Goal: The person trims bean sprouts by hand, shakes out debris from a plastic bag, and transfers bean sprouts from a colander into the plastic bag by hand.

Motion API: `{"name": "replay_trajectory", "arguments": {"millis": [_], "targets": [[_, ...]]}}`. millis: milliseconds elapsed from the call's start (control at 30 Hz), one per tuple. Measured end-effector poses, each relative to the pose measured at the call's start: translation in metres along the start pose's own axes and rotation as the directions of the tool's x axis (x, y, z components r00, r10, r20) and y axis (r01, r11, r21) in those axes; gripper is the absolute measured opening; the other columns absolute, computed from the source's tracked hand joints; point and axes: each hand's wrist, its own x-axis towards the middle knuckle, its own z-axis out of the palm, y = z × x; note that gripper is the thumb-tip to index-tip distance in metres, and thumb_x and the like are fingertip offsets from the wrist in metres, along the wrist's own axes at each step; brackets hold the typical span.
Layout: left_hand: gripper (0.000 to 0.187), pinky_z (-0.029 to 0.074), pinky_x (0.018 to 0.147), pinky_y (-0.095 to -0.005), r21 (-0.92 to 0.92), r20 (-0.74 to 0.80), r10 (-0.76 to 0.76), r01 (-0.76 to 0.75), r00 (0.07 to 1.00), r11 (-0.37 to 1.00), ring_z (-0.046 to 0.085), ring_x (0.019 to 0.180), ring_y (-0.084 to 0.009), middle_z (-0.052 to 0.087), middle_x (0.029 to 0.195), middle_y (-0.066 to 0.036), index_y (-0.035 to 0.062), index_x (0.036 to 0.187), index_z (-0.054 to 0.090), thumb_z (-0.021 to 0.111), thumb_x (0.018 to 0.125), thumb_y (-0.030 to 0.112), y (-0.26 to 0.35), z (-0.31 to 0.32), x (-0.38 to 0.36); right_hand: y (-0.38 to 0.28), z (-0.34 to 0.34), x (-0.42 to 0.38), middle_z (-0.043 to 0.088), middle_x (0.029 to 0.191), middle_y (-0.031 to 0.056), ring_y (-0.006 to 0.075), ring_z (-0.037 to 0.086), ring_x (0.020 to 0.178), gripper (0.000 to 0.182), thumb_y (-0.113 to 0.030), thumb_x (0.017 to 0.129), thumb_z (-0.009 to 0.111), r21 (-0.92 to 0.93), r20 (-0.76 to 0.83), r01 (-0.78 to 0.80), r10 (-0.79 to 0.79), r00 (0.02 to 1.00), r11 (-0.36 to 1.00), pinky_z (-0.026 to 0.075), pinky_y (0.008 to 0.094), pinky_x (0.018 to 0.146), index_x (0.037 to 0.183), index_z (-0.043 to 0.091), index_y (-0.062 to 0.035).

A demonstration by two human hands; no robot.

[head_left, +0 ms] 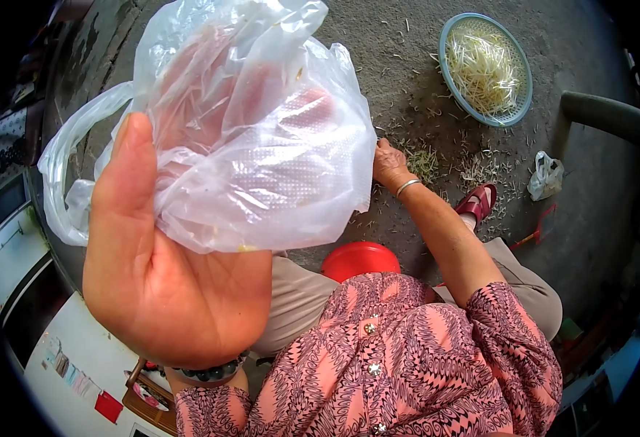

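My left hand [182, 291] is raised close to the camera, palm towards me. It holds a crumpled translucent white plastic bag [262, 175], which covers its fingers; they show pink through the film, while the thumb stands up beside it. A handle loop [65, 164] of the bag hangs out on the left. Lower down, my right hand [390, 164], with a silver bangle at the wrist, reaches forward over the floor. Its fingertips are hidden behind the bag's right edge. Just beside it lies a small heap of pale sprout trimmings [423, 166].
A blue-rimmed colander [527, 87] of bean sprouts [484, 73] stands on the concrete floor [378, 36]. Scraps surround it. A small tied white bag [546, 176] lies at right, below a dark curved bar [607, 116]. Between my legs is a red bucket [361, 260].
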Motion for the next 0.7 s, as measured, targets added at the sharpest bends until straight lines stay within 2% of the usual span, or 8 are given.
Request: {"name": "replay_trajectory", "arguments": {"millis": [100, 267, 400, 500, 533, 600, 633, 700], "targets": [[0.054, 0.027, 0.110, -0.0523, -0.044, 0.019, -0.023, 0.024, 1.000, 0.999, 0.038, 0.132, -0.0346, 0.040, 0.140, -0.024, -0.0071, 0.140, 0.028, 0.038, 0.099, 0.027, 0.000, 0.001, -0.001, 0.006, 0.024, 0.007, 0.057, 0.103, 0.0214, 0.0368, 0.065, 0.086, 0.020, -0.008, 0.078, 0.057, -0.096, -0.028, 0.179, -0.183, 0.983, 0.979, 0.055, 0.0419, 0.072, 0.098, 0.059, -0.0036], [0.054, 0.024, 0.111, -0.0522, 0.028, 0.078, -0.081, 0.079, 0.994, 0.996, 0.034, 0.134, -0.0343, 0.036, 0.143, -0.023, -0.0065, 0.142, 0.025, 0.035, 0.100, 0.027, 0.002, 0.000, 0.000, -0.017, 0.002, 0.003, 0.060, 0.101, 0.0179, 0.0305, 0.067, 0.088, 0.019, -0.012, 0.085, 0.052, -0.268, 0.171, 0.247, -0.206, 0.964, 0.931, 0.056, 0.0383, 0.071, 0.099, 0.061, -0.0022], [0.054, 0.024, 0.111, -0.0531, 0.029, -0.022, -0.048, 0.049, 0.999, 0.998, 0.033, 0.135, -0.0344, 0.033, 0.146, -0.022, -0.0046, 0.143, 0.023, 0.033, 0.100, 0.026, -0.002, 0.013, -0.001, -0.022, -0.008, -0.002, 0.060, 0.105, 0.0206, 0.0311, 0.066, 0.088, 0.020, -0.012, 0.080, 0.057, -0.130, 0.082, 0.120, -0.110, 0.991, 0.984, 0.056, 0.0395, 0.071, 0.096, 0.062, -0.0019], [0.053, 0.023, 0.111, -0.0537, 0.022, 0.114, -0.081, 0.079, 0.990, 0.997, 0.032, 0.135, -0.0344, 0.033, 0.146, -0.021, -0.0034, 0.144, 0.022, 0.033, 0.101, 0.026, 0.001, 0.002, 0.001, -0.017, -0.004, -0.015, 0.061, 0.098, 0.0196, 0.0261, 0.067, 0.082, 0.013, -0.009, 0.078, 0.059, 0.063, -0.018, 0.009, -0.007, 1.000, 0.998, 0.054, 0.0374, 0.062, 0.088, 0.059, -0.0010], [0.053, 0.024, 0.111, -0.0535, 0.024, 0.083, -0.080, 0.078, 0.993, 0.997, 0.033, 0.135, -0.0344, 0.033, 0.146, -0.021, -0.0035, 0.144, 0.022, 0.033, 0.101, 0.026, 0.000, 0.003, 0.000, -0.012, -0.005, -0.021, 0.061, 0.095, 0.0169, 0.0233, 0.066, 0.078, 0.011, -0.009, 0.079, 0.059, 0.348, 0.105, -0.102, 0.070, 0.992, 0.932, 0.054, 0.0360, 0.061, 0.088, 0.058, -0.0017], [0.053, 0.024, 0.111, -0.0532, 0.033, 0.014, -0.074, 0.073, 0.997, 0.997, 0.033, 0.135, -0.0343, 0.033, 0.145, -0.021, -0.0036, 0.144, 0.022, 0.033, 0.101, 0.025, 0.000, 0.009, -0.003, 0.002, -0.005, -0.038, 0.062, 0.089, 0.0117, 0.0176, 0.065, 0.071, 0.008, -0.009, 0.083, 0.059, 0.755, 0.381, -0.365, 0.088, 0.920, 0.545, 0.054, 0.0333, 0.059, 0.087, 0.055, -0.0031], [0.053, 0.025, 0.111, -0.0529, 0.024, 0.058, -0.086, 0.085, 0.995, 0.996, 0.034, 0.134, -0.0344, 0.034, 0.145, -0.022, -0.0040, 0.143, 0.023, 0.033, 0.101, 0.026, 0.000, 0.007, -0.002, 0.003, -0.021, -0.048, 0.061, 0.086, 0.0071, 0.0118, 0.061, 0.066, 0.006, -0.009, 0.088, 0.057, 0.845, 0.459, -0.454, 0.051, 0.887, 0.281, 0.054, 0.0290, 0.057, 0.085, 0.054, -0.0048], [0.053, 0.026, 0.110, -0.0521, 0.010, 0.146, -0.109, 0.109, 0.983, 0.994, 0.036, 0.133, -0.0345, 0.036, 0.144, -0.022, -0.0048, 0.143, 0.024, 0.034, 0.100, 0.026, -0.002, 0.002, -0.001, 0.014, -0.022, -0.056, 0.061, 0.086, 0.0071, 0.0122, 0.061, 0.066, 0.004, -0.007, 0.089, 0.056, 0.877, 0.481, -0.481, -0.010, 0.877, -0.023, 0.055, 0.0297, 0.058, 0.087, 0.054, -0.0048]]}}
